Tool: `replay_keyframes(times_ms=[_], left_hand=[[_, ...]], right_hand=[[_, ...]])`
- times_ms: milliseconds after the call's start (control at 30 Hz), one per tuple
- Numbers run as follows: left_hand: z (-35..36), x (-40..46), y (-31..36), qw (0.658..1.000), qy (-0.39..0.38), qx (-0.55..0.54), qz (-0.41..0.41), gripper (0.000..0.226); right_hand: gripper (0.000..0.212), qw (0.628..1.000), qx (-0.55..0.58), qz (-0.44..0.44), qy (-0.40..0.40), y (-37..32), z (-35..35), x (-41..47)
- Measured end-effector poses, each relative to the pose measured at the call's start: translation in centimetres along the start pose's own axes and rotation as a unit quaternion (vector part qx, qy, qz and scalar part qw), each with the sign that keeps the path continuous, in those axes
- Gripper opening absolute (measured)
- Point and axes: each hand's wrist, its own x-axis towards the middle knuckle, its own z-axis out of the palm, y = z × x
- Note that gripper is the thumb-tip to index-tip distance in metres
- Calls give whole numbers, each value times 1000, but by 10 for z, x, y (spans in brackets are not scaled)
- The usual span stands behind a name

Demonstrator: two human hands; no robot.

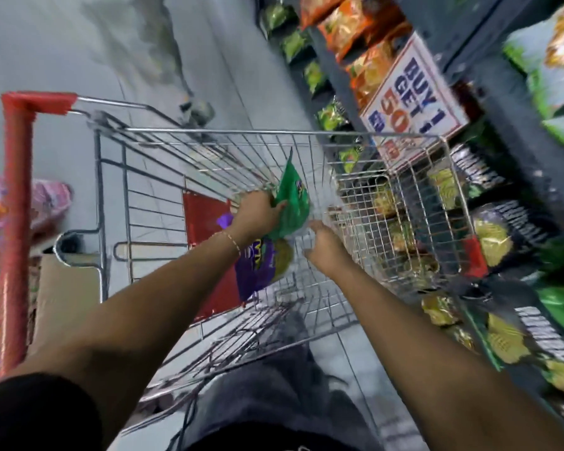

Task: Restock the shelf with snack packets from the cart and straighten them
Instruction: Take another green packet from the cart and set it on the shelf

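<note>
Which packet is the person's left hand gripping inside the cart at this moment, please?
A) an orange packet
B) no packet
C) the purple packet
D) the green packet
D: the left hand is closed around the lower edge of the green packet, lifted inside the cart, while the purple packet lies below it and the right hand holds nothing clearly.

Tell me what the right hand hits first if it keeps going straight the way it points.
Most likely the green snack packet held by the left hand: the right hand points up toward its lower edge. Depth is unclear, so it might pass beneath to the cart wire.
</note>
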Motion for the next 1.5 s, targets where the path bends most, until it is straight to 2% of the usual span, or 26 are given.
replay_keyframes(times_ms=[100,200,300,367,400,467,533,633,733,767,800,867,900,933,967,1033,1100,1167,1267,1300,1400,1467,1500], left_hand=[[0,3,13,999,-32,3,26,27],[-3,3,30,997,-57,-15,57,26],[-20,-6,55,990,-90,-87,69,25],[-38,-18,80,977,-103,-178,62,34],[-49,-29,93,966,-108,-228,58,33],[-71,-54,126,939,-105,-318,75,16],[-94,-80,161,908,-110,-392,101,21],[-125,-118,210,866,-128,-451,174,25],[-158,-154,253,825,-126,-477,277,11],[-168,-163,266,811,-114,-477,320,16],[-177,-172,278,792,-89,-484,361,21],[-186,-187,299,751,-7,-511,419,31],[-185,-194,315,731,21,-517,445,40],[-180,-195,321,727,34,-514,453,51],[-175,-201,331,735,31,-498,459,64],[-160,-215,356,752,-29,-454,477,84],[-150,-235,390,735,-114,-420,519,80],[-142,-260,428,712,-148,-386,568,76],[-126,-291,487,681,-167,-377,606,84],[-118,-302,505,678,-168,-373,611,82],[-83,-327,556,674,-192,-366,612,56],[-56,-338,583,682,-194,-362,606,57],[-42,-342,596,681,-200,-364,603,58]], right_hand=[[81,1000,16,22,6,3,14,3],[92,998,50,29,18,5,19,1],[102,989,123,29,70,10,12,-9],[105,975,199,-3,98,10,1,-21],[102,964,242,-16,106,9,-5,-28],[97,944,291,-46,145,4,-20,-44],[98,922,319,-89,202,-8,-39,-57],[92,892,361,-110,250,-30,-82,-83],[77,869,403,-89,274,-53,-138,-123],[74,850,413,-110,309,-58,-158,-136],[81,839,407,-124,341,-60,-179,-151],[86,819,409,-153,372,-66,-220,-188],[80,804,409,-177,394,-68,-247,-212],[76,803,406,-193,392,-70,-264,-229],[77,795,395,-209,411,-73,-286,-249],[88,774,368,-235,459,-69,-326,-290],[92,759,339,-255,494,-63,-363,-334],[87,742,312,-259,534,-54,-394,-378],[70,724,260,-241,591,-29,-432,-433],[67,716,240,-229,615,-22,-441,-449],[53,699,217,-205,650,9,-466,-490],[47,703,214,-183,653,31,-477,-505],[50,703,208,-162,660,43,-482,-507]])
